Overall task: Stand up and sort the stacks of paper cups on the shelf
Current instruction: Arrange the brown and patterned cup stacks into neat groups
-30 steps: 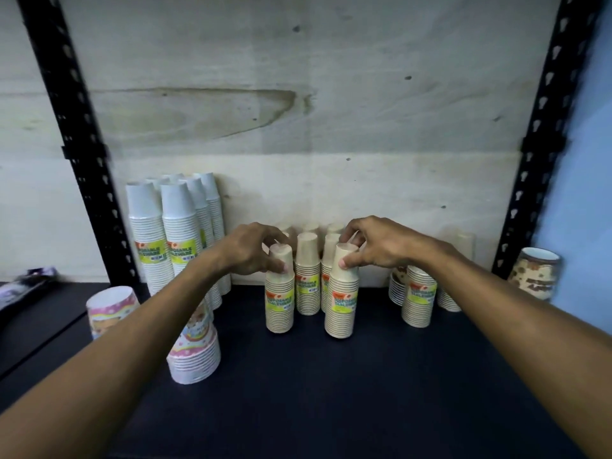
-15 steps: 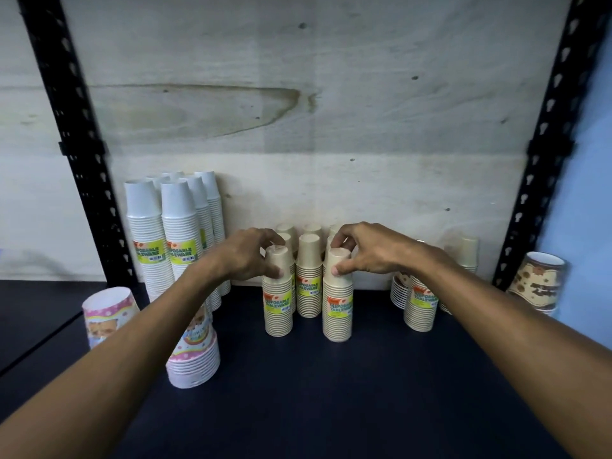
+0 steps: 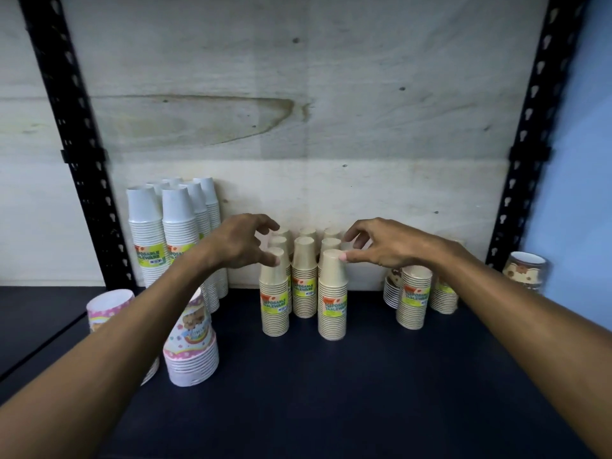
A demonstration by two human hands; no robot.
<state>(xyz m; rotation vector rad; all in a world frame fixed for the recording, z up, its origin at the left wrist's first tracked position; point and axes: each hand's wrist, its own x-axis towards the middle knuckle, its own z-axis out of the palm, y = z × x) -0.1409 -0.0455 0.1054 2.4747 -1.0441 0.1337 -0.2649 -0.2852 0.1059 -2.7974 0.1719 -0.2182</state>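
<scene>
On the dark shelf [image 3: 331, 392], left to right: two stacks of party cups [image 3: 190, 342] with pink printed sides sit at lower left, one partly behind the forearm. Behind them, at centre left, stand the tall white cup stacks [image 3: 178, 233]; about six tops show. In the middle are the beige cup stacks [image 3: 304, 276], about eight or nine in three rows. Right of centre are two short beige stacks [image 3: 414, 299] and one printed stack half hidden behind them. A brown-patterned cup stack [image 3: 525, 271] stands at far right.

The left hand [image 3: 241, 243] curls loosely open, thumb touching the front left beige stack. The right hand [image 3: 384, 250] is spread open, thumb tip resting on the front right beige stack.
</scene>
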